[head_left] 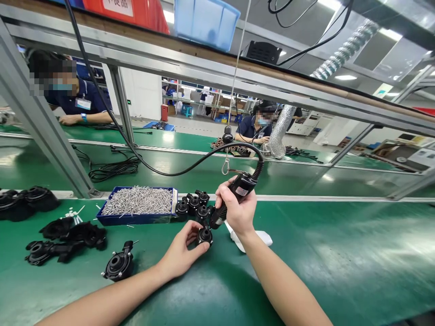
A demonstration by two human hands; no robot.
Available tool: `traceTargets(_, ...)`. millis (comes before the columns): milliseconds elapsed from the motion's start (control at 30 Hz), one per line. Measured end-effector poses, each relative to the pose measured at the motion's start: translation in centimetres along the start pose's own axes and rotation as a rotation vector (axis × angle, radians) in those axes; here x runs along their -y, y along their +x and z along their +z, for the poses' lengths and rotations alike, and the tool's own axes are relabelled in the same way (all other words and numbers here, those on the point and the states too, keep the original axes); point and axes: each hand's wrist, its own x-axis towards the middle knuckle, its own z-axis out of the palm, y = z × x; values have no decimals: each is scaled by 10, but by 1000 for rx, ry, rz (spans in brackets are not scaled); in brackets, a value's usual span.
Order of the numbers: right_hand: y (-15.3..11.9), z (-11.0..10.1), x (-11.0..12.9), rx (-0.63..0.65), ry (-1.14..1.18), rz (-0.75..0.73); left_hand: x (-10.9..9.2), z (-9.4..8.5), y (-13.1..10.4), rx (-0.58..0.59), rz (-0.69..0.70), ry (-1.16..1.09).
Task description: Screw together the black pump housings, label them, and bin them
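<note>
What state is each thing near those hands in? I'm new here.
Left hand, holding a round black part
Right hand, closed around a corded tool
Corded tool, tilted, lower end near that part
Blue tray, heaped with small metal pieces
Spare cable, loosely coiled
Black housing at lower left, standing apart
White item, partly hidden by the right forearm

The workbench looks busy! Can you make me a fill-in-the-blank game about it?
1. The corded tool is in the person's ____ hand.
2. The left hand touches a round part coloured ____.
3. The box heaped with metal pieces is coloured ____.

Missing words: right; black; blue.
</note>
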Motion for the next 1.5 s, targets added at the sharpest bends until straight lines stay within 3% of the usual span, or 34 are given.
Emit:
traceTargets(433,0,-1,-1,-6,8,-4,2,0,0,0,17,-7)
traceTargets(700,-1,3,3,70,-19,36,2,0,1,-5,4,-12)
traceTargets(967,-1,11,-9,-8,-51,94,2,1,2,-19,-25,-73)
traceTargets(1200,-4,10,-11,-14,-60,108,2,2,2,-48,-39,-96)
traceTargets(1500,-6,8,-11,7,-60,99,-2,-1,1,-2,-51,-74)
